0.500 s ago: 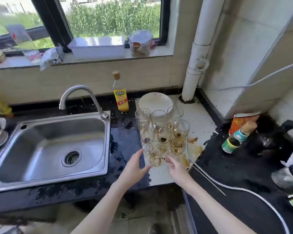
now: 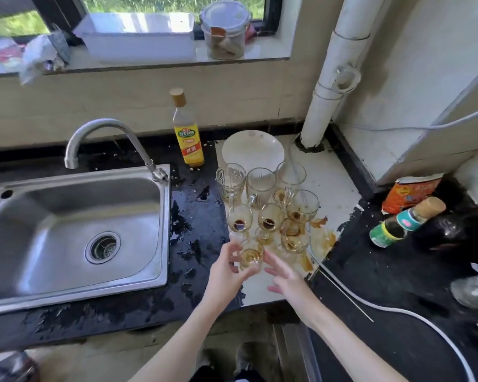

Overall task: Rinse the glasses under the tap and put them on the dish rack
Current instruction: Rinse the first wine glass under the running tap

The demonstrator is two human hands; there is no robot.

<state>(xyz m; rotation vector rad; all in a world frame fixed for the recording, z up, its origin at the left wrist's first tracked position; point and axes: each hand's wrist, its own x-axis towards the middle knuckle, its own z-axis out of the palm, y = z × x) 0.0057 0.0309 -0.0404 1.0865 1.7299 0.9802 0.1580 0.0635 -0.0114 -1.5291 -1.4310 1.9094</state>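
One stained glass (image 2: 250, 256) between both hands, yellow-labelled bottle (image 2: 187, 133) behind.

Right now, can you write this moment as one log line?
step: picking first glass | left hand: holds front glass | right hand: open beside it | tap: off | sink: empty

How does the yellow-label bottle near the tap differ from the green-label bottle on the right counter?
The yellow-label bottle stands upright at the back wall; the green-label bottle lies tilted on the dark counter. The yellow-label bottle is clear with pale contents; the green-label bottle holds something dark. The first has one big yellow label, the second a green label and a teal band. Both have tan caps.
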